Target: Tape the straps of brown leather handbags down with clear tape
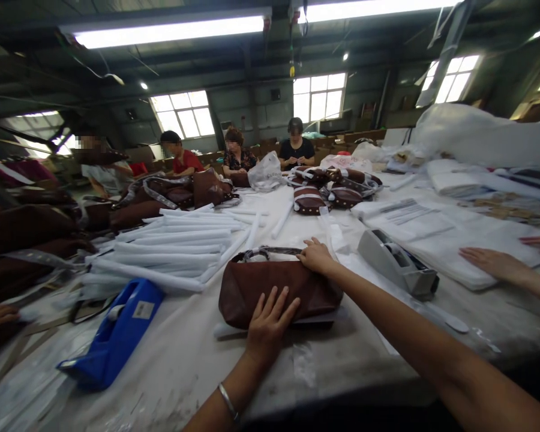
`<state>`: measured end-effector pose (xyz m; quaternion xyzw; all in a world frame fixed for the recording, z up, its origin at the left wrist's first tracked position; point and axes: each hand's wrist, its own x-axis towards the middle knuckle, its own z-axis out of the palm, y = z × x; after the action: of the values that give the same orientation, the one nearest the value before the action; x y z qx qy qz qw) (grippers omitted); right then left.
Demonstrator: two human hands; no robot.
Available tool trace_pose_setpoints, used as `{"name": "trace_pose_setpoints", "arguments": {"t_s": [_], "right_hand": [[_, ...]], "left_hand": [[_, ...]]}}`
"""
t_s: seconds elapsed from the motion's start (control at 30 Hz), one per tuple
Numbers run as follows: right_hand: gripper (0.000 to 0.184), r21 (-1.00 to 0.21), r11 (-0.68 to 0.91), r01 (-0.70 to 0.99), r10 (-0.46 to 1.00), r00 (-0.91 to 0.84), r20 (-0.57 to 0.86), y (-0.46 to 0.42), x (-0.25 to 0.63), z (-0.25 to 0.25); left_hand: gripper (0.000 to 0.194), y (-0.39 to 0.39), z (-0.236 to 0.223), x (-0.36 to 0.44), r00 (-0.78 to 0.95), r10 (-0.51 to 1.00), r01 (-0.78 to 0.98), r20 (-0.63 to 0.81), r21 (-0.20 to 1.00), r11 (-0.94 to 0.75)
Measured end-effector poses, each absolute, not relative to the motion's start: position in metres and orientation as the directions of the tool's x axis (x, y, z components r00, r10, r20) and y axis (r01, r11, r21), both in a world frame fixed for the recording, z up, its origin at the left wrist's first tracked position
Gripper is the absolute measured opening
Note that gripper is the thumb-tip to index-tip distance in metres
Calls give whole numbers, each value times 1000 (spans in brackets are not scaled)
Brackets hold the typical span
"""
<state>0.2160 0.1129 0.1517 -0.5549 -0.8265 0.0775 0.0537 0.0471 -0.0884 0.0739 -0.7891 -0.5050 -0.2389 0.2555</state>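
Observation:
A brown leather handbag (243, 294) lies on the cloth-covered table in front of me, its opening edge and wrapped handles toward the far side. My left hand (272, 318) rests flat on the bag's near face, fingers spread. At the bag's far right top edge, my right hand (317, 257) lies over the rim with fingers bent; whether it pinches the rim is not clear. White padding shows at the opening. Under the bag's near edge sticks out a white roll (227, 330).
A blue tape dispenser (121, 330) stands at left, a grey one (396, 264) at right. White rolls (175, 246) are piled behind the blue one. More brown bags (308, 200) lie farther back. Another person's hands (495, 264) touch white sheets at right; several people sit across.

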Motion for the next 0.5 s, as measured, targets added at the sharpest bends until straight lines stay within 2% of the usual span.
{"name": "trace_pose_setpoints", "arguments": {"t_s": [0.13, 0.27, 0.37, 0.5], "right_hand": [[47, -68, 256, 964, 954, -264, -142, 138, 186, 145], [41, 11, 183, 983, 966, -178, -190, 146, 166, 141], [38, 8, 133, 991, 966, -128, -225, 147, 162, 138], [34, -69, 101, 993, 962, -115, -249, 144, 170, 137]], "left_hand": [[61, -87, 68, 48, 350, 657, 927, 667, -147, -344], [59, -85, 66, 50, 332, 628, 932, 703, -144, -332], [57, -85, 66, 50, 329, 594, 932, 734, -149, -331], [53, -84, 65, 49, 324, 592, 934, 738, -152, -323]]}}
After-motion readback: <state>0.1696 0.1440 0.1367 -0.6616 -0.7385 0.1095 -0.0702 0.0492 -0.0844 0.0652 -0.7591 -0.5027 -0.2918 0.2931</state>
